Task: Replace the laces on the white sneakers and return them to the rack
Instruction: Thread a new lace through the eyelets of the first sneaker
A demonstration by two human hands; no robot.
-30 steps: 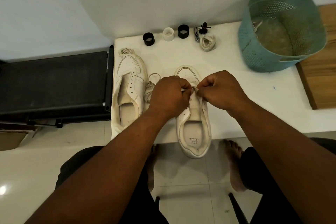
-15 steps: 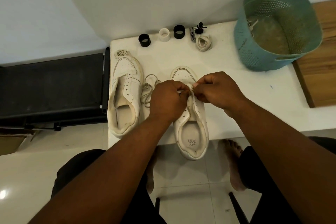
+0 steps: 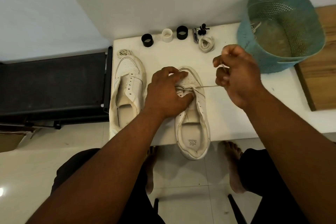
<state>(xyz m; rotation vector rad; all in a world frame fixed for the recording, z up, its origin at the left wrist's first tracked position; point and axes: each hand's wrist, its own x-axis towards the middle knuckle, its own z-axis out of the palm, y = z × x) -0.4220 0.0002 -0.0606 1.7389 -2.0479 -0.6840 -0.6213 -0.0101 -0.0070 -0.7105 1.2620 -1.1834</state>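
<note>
Two white sneakers lie on the white table (image 3: pixel 236 120). The right sneaker (image 3: pixel 193 132) points away from me, its heel over the table's front edge. My left hand (image 3: pixel 166 92) presses down on its eyelet area, fingers spread over the toe. A white lace (image 3: pixel 207 86) runs taut from a front eyelet out to the right. My right hand (image 3: pixel 234 76) is closed on that lace, raised to the right of the shoe. The left sneaker (image 3: pixel 127 89) lies unlaced beside it, with a coiled lace (image 3: pixel 124 53) at its toe.
A teal perforated basket (image 3: pixel 280 29) stands at the back right. Along the table's back edge sit two black rings (image 3: pixel 147 40), a white ring (image 3: pixel 167 35), a small black clip (image 3: pixel 202 30) and a bundled lace (image 3: pixel 206 44). A black bench (image 3: pixel 52 85) adjoins the left. Wooden board (image 3: pixel 323 60) right.
My right hand has pulled away from the shoe to the right and upward, drawing the lace out through the eyelet. My left hand has flattened onto the shoe.
</note>
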